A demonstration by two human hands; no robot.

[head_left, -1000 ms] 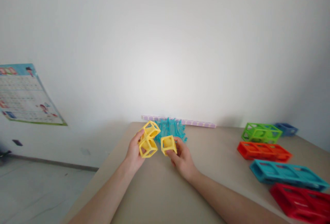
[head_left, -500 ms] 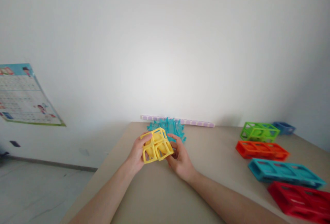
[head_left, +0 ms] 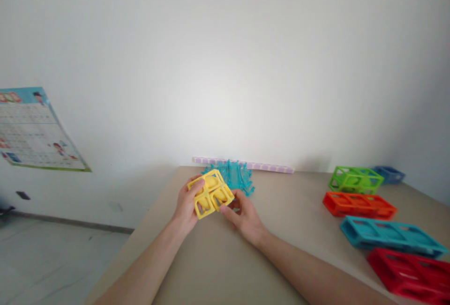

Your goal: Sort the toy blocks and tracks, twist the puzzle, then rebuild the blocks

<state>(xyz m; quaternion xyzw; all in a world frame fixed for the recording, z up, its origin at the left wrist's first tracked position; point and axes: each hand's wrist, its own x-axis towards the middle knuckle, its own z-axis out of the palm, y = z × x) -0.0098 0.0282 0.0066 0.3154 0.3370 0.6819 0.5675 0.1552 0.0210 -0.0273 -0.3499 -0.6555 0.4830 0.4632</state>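
A yellow plastic openwork block [head_left: 211,182], made of square cells with rounded openings, is held tilted above the table. My left hand [head_left: 187,205] grips its left side, with the thumb over the front and the fingers mostly hidden behind. At the lower right corner my right hand [head_left: 246,217] pinches the block, its thumb at the front edge and its fingers partly behind. Just beyond the block lies a translucent teal plastic piece [head_left: 235,176] with notched edges, partly covered by the yellow block.
On the right of the table [head_left: 281,249] stand a green frame block [head_left: 355,181], a dark blue block [head_left: 389,174], an orange block [head_left: 360,205], a turquoise block [head_left: 392,235] and a red block [head_left: 411,272]. A purple-and-white strip [head_left: 270,168] runs along the wall.
The yellow block has turned and shifted slightly left and up in my left hand. My right thumb has come round to its front lower edge, and the right fingers have drawn in.
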